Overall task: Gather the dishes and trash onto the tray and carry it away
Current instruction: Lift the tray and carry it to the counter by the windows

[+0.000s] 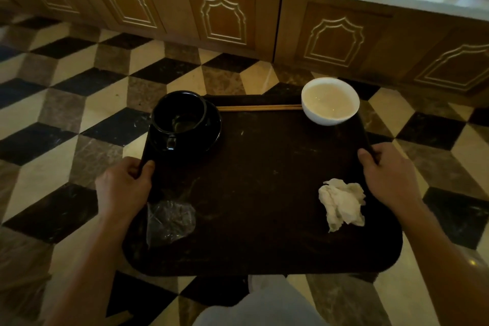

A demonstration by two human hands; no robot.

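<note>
A: Over the checkered floor (79,119), tray (259,193) was airborne, left hand (124,188) at 9 and right hand (386,180) at 3, both clamped on its rims.
B: Load?
A: Cup (180,116) at 11, bowl (330,100) at 1, chopsticks (259,108) between, napkin (341,204) at 4, plastic wrap (169,219) at 8. Gathering looked done; carry step. Bowl was full, so keep level.

left hand (124,188) — bare, no ring or watch | right hand (386,180) — bare, same | forearms — uncovered, no sleeves in view | legs — pale grey trousers (264,307)
</note>
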